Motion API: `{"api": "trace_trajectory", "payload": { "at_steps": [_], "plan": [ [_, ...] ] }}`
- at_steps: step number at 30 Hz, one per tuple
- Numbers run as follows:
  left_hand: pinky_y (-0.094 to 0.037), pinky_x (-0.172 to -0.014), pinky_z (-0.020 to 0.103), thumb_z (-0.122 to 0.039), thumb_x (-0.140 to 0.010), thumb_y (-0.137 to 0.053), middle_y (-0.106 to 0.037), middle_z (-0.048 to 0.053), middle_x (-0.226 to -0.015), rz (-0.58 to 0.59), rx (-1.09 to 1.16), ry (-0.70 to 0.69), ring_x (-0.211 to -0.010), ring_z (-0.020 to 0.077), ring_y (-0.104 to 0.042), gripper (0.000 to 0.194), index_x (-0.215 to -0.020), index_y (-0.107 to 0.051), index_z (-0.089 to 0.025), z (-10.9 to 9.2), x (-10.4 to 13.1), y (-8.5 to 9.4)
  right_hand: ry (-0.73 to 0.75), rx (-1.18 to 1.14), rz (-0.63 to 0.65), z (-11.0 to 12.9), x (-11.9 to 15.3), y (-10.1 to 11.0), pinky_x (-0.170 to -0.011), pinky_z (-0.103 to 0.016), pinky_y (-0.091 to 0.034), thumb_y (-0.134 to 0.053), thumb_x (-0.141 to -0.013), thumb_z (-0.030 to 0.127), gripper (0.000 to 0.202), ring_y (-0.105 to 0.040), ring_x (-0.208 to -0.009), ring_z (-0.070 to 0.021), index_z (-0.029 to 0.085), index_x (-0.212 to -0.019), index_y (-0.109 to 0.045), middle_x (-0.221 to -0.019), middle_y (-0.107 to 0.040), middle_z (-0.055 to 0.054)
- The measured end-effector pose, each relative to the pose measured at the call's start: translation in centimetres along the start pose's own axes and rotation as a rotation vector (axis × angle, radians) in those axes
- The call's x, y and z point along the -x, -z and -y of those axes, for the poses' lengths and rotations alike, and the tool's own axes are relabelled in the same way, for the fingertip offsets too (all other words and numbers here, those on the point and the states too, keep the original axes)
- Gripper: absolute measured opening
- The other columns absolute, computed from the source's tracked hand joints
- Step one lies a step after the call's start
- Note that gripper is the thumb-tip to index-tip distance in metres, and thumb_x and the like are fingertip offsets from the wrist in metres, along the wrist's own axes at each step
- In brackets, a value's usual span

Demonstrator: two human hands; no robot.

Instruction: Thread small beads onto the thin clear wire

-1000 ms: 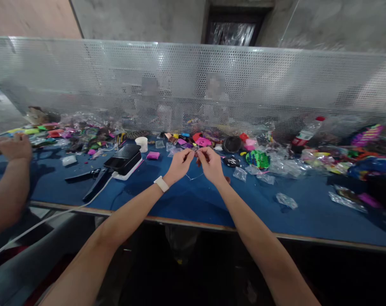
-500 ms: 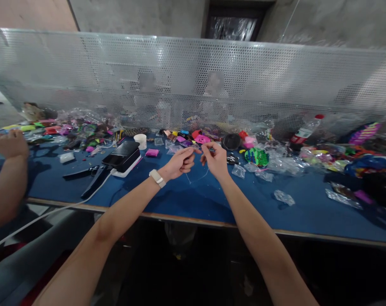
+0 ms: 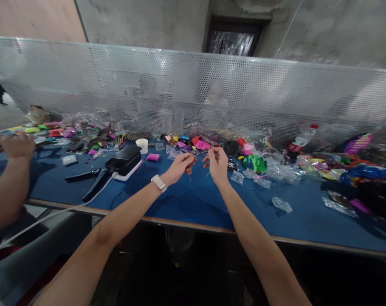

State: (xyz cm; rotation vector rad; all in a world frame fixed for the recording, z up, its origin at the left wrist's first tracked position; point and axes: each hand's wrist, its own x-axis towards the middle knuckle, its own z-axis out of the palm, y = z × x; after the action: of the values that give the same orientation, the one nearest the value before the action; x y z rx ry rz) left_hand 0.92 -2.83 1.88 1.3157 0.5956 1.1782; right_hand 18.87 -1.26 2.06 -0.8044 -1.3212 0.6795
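My left hand (image 3: 181,167), with a pale band on its wrist, is closed in a pinch above the blue table. Close by on its right, my right hand (image 3: 217,165) also has its fingertips pinched together. A thin pale thread (image 3: 200,153) runs across the small gap between the two hands, and short lengths of it hang below the fingers. Its finer details are too small to make out. Just beyond the hands lie a pink packet (image 3: 153,157) and a bright pink piece (image 3: 203,145).
A black device with a handle (image 3: 124,161) and a white cable stands left on the table (image 3: 186,204). Colourful pieces and clear plastic bags (image 3: 282,205) line the perforated metal screen (image 3: 180,72). A bottle (image 3: 302,139) stands at right. Another person's hand (image 3: 18,146) is at far left.
My hands have moved slightly apart, and the thread now stretches between them instead of hanging in a loop below. The view has tilted up slightly.
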Motion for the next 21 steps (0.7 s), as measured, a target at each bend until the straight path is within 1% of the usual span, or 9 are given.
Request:
{"api": "trace_trajectory", "payload": {
  "at_steps": [2,3,5,6,9,13,15,18,21],
  "plan": [
    [-0.032,-0.046,0.021,-0.049,-0.096,-0.072,-0.054,-0.003,-0.075,-0.007,-0.128,-0.022,-0.049,0.005,-0.037,0.032,-0.1,-0.068,-0.017,0.4,-0.2,0.4,-0.047,-0.013,0.082,0.0,-0.1,0.1,-0.044,-0.027,-0.051,-0.078,-0.085,0.07,0.049,-0.061,-0.048,-0.0159,0.025,-0.089,-0.059,-0.063,-0.064,0.003],
    [-0.031,-0.047,0.022,-0.048,-0.098,-0.069,-0.054,-0.003,-0.073,-0.016,-0.209,-0.045,-0.048,0.0055,-0.037,0.031,-0.101,-0.07,-0.017,0.5,-0.3,0.6,-0.062,0.0,0.137,0.1,-0.1,0.1,-0.043,-0.026,-0.05,-0.079,-0.084,0.069,0.049,-0.06,-0.047,-0.0152,0.024,-0.086,-0.06,-0.06,-0.064,0.003],
    [-0.036,-0.05,0.023,-0.045,-0.1,-0.065,-0.057,-0.002,-0.071,-0.056,-0.398,-0.136,-0.051,0.0079,-0.042,0.028,-0.099,-0.072,-0.017,0.5,-0.4,0.9,-0.081,0.049,0.235,0.5,0.0,0.2,-0.04,-0.024,-0.044,-0.078,-0.085,0.069,0.049,-0.055,-0.041,-0.0131,0.023,-0.082,-0.064,-0.054,-0.061,0.003],
    [-0.039,-0.053,0.024,-0.043,-0.101,-0.063,-0.06,-0.001,-0.072,-0.079,-0.493,-0.195,-0.054,0.0097,-0.047,0.028,-0.097,-0.073,-0.017,0.5,-0.4,0.9,-0.085,0.07,0.259,0.6,0.1,0.2,-0.039,-0.024,-0.04,-0.077,-0.086,0.07,0.05,-0.052,-0.038,-0.012,0.022,-0.08,-0.065,-0.051,-0.059,0.003],
    [-0.047,-0.064,0.026,-0.037,-0.104,-0.059,-0.071,0.004,-0.082,-0.138,-0.717,-0.371,-0.069,0.0149,-0.06,0.026,-0.096,-0.075,-0.018,0.4,-0.3,0.7,-0.092,0.072,0.231,1.2,0.5,0.1,-0.036,-0.022,-0.033,-0.078,-0.085,0.07,0.051,-0.047,-0.035,-0.0103,0.021,-0.077,-0.067,-0.046,-0.054,0.005],
    [-0.051,-0.072,0.03,-0.032,-0.105,-0.061,-0.077,0.006,-0.094,-0.231,-0.925,-0.535,-0.073,0.0165,-0.064,0.021,-0.102,-0.076,-0.018,0.5,-0.1,0.8,-0.165,-0.049,0.183,1.3,1.1,-0.8,-0.033,-0.021,-0.03,-0.08,-0.082,0.071,0.054,-0.043,-0.032,-0.0089,0.022,-0.07,-0.061,-0.043,-0.053,0.005],
    [-0.051,-0.078,0.031,-0.032,-0.104,-0.064,-0.078,0.008,-0.098,-0.257,-0.989,-0.563,-0.079,0.0184,-0.067,0.018,-0.102,-0.076,-0.019,0.4,0.0,1.2,-0.207,-0.115,0.168,1.1,1.5,-1.6,-0.033,-0.021,-0.033,-0.082,-0.08,0.071,0.057,-0.046,-0.034,-0.0095,0.022,-0.067,-0.058,-0.045,-0.054,0.004],
    [-0.048,-0.084,0.032,-0.034,-0.101,-0.069,-0.077,0.01,-0.106,-0.301,-0.992,-0.525,-0.091,0.022,-0.068,0.015,-0.103,-0.075,-0.021,-0.2,0.2,1.9,-0.231,-0.169,0.144,0.7,2.0,-2.5,-0.034,-0.02,-0.036,-0.084,-0.079,0.07,0.057,-0.051,-0.037,-0.0099,0.022,-0.065,-0.057,-0.047,-0.054,0.004],
    [-0.043,-0.078,0.029,-0.039,-0.097,-0.074,-0.072,0.01,-0.096,-0.31,-0.906,-0.436,-0.09,0.0231,-0.064,0.019,-0.092,-0.072,-0.021,-1.0,0.5,2.1,-0.238,-0.211,0.107,0.6,2.3,-3.1,-0.032,-0.02,-0.034,-0.084,-0.078,0.071,0.057,-0.048,-0.035,-0.0086,0.022,-0.066,-0.057,-0.049,-0.051,0.006]
  ]
}}
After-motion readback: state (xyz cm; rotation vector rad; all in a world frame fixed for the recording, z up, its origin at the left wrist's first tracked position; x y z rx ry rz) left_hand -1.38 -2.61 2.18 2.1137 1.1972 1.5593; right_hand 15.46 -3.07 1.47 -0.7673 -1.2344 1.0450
